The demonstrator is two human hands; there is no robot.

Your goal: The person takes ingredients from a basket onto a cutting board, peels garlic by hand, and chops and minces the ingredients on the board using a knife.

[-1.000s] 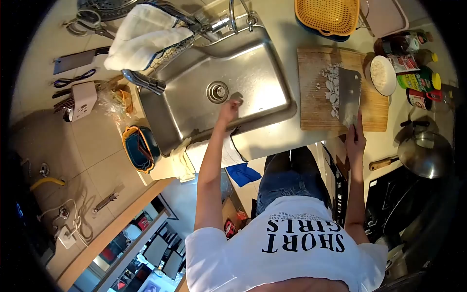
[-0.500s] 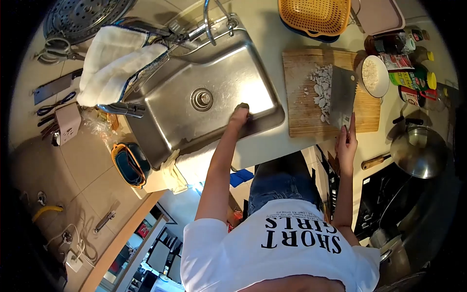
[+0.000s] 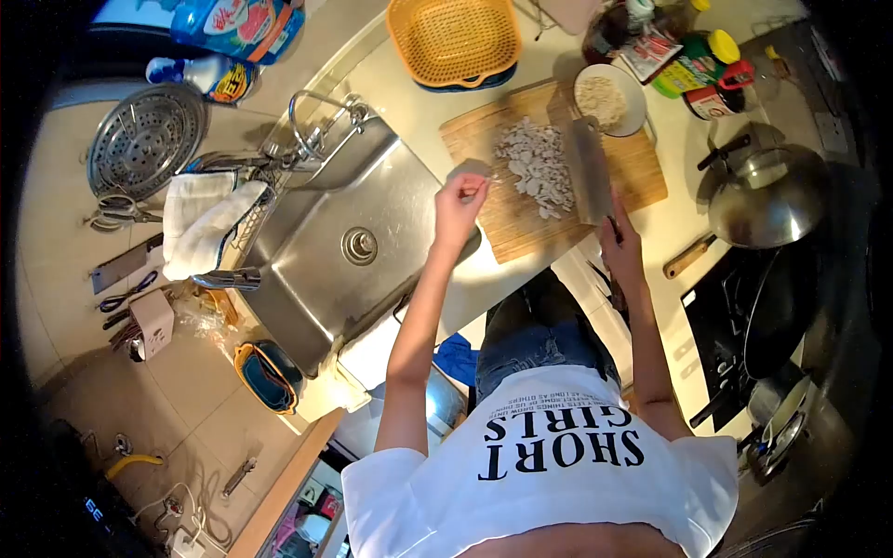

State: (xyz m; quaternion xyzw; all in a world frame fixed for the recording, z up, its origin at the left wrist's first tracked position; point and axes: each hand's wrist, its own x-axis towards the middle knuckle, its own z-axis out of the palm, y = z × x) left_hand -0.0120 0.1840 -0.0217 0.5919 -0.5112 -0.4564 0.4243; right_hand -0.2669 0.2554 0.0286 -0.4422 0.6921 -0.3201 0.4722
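Observation:
My right hand grips the handle of a cleaver, whose broad blade stands over the right part of a wooden cutting board. Left of the blade, a heap of chopped white pieces is spread on the board. My left hand is at the board's left edge, beside the sink, thumb and fingers pinched together. A tiny pale bit seems to show at its fingertips, too small to name. A white bowl with pale chopped bits stands at the board's far right corner.
To the left is the steel sink, with a faucet and a cloth-hung rack beyond. An orange basket stands behind the board. Bottles stand at the back right. A lidded pan and the black stove lie right.
My left hand has moved from the sink's right side to the board's left edge. The cleaver remains in my right hand, its blade now tilted more upright. The whole view has shifted and turned.

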